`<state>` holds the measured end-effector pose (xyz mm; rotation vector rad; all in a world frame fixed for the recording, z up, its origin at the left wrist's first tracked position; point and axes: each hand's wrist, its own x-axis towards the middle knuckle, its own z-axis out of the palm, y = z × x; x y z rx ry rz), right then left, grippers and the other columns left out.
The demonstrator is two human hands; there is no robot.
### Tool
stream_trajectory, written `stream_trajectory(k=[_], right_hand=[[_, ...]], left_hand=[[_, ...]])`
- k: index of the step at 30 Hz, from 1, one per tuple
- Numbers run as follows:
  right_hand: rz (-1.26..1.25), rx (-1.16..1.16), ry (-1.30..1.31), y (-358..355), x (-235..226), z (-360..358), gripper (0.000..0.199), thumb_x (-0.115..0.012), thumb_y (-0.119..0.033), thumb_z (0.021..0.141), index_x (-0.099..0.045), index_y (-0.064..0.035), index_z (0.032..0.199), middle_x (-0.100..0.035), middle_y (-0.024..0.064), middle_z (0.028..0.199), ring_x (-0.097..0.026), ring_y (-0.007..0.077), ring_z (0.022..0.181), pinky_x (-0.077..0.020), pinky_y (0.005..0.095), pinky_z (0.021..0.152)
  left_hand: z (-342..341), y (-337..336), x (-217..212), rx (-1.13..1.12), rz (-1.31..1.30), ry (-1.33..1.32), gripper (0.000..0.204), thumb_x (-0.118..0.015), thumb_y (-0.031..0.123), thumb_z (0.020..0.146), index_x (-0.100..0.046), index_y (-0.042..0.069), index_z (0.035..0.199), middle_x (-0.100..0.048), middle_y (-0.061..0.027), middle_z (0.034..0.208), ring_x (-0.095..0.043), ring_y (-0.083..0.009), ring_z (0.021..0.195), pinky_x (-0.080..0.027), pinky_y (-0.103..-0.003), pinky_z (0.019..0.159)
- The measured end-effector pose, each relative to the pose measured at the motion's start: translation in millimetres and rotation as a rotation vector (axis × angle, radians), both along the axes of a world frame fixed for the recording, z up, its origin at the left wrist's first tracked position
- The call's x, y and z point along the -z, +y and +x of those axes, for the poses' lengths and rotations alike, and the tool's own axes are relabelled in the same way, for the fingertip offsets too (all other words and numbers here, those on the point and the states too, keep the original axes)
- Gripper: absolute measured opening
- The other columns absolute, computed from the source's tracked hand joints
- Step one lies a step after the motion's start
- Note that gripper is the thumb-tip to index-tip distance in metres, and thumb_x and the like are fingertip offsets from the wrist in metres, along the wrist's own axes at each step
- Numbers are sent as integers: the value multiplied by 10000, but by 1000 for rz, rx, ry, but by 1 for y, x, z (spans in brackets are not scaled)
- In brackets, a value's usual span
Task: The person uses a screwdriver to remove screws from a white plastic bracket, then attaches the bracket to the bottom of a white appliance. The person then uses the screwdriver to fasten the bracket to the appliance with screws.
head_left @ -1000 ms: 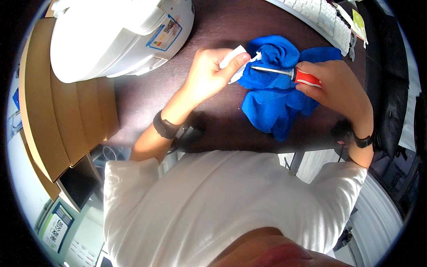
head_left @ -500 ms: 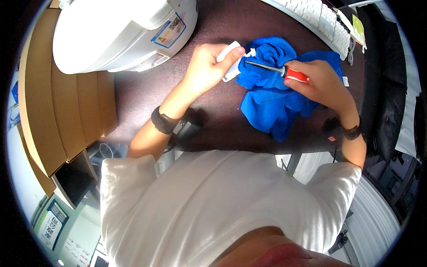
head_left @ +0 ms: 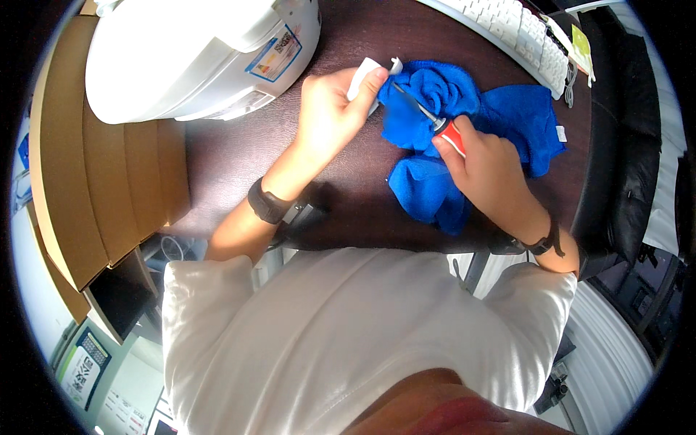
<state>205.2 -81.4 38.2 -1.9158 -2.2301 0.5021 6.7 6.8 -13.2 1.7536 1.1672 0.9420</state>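
Head view, looking down over a white shirt (head_left: 341, 341): a small white part (head_left: 366, 78) is pinched in the left hand (head_left: 330, 116), the fingers curled shut around it and the thumb laid along its upper edge; the part is held just above the dark brown desk (head_left: 239, 152), at the left edge of a crumpled blue cloth (head_left: 464, 138); its exact shape cannot be told, since most of it is hidden by the fingers. A screwdriver (head_left: 435, 123) with a red handle is gripped in the right hand (head_left: 486, 170), the fingers closed about the handle (only a short red stretch shows beyond the knuckles); its metal shaft is pointed up and to the left across the cloth, and its tip is met with the white part. The right hand is rested on the blue cloth, which is spread over the desk between the two hands and out to the right. A dark band is worn on each wrist. A large white appliance (head_left: 196, 58) with a rounded body is seen at the upper left, well apart from the hands; a white keyboard (head_left: 522, 32) is set along the far edge of the desk, beyond the cloth; brown cardboard boxes (head_left: 109, 167) are stacked beside the desk on the left.
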Motion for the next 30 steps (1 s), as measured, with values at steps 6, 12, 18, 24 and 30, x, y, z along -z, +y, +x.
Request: stream_trajectory(k=[6,12,18,24,30], right_hand=[[3,-196,-45,14,-20,17,283,-606,-311,831,-547,-37,789,-569,188,594,-578,342,537,-444,432,471],[-307,-285,238,34,-31,39,285,-612,-293,830,-564,-18,772,-563,195,624,-566,336,578,-435,377,518],[-791,-62,389,41,-26,38,290,-609,-290,834,-561,-16,754,-575,181,643,-562,322,578,-416,355,512],[-82,-360,24,24,-27,39,242,-634,-311,804,-590,-74,814,-577,138,625,-569,320,580,-446,388,538],[-1,-350,-247,17,-57,19,245,-629,-313,798,-574,-75,793,-577,126,613,-582,303,557,-446,394,518]], left_hand=[[-5,-2,-7,78,58,115,349,-611,311,864,-655,19,678,-565,-123,516,-584,-186,453,-422,-304,438],[-12,5,-10,230,-214,-46,345,-607,323,869,-686,11,742,-634,-91,588,-616,-137,524,-449,-256,480],[-16,9,-8,288,-381,-114,360,-601,337,874,-692,7,763,-646,-90,612,-625,-110,565,-456,-241,495],[-16,8,-8,359,-361,-23,357,-614,340,862,-689,8,754,-637,-93,596,-621,-129,542,-454,-254,489],[-13,1,-11,347,-184,12,351,-601,313,881,-673,-1,744,-598,-61,554,-553,-86,497,-410,-250,447]])
